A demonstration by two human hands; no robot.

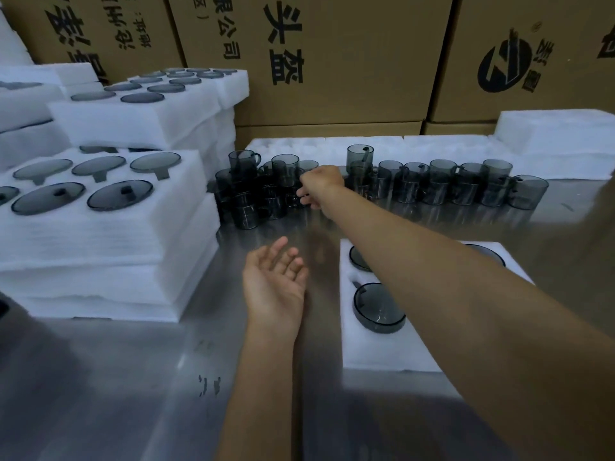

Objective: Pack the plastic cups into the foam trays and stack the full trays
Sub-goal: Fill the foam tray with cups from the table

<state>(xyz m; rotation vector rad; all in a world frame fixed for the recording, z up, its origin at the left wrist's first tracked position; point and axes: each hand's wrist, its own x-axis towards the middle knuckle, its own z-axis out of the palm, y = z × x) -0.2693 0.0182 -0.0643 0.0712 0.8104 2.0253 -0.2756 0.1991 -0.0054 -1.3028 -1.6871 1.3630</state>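
Cups of smoky grey clear plastic, each with a handle, stand stacked in a row at the back of the steel table. Right hand reaches among them, fingers curled; grip cannot be confirmed. Left hand lies palm up, fingers relaxed, holding nothing. One foam tray near the right forearm shows three cups seated. Filled trays stacked left; cardboard cartons behind.

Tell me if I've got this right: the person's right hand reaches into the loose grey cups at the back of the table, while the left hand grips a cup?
Not quite. In the head view the left hand holds nothing; it lies open, palm up, above the steel table. The right hand does reach into the loose cups.
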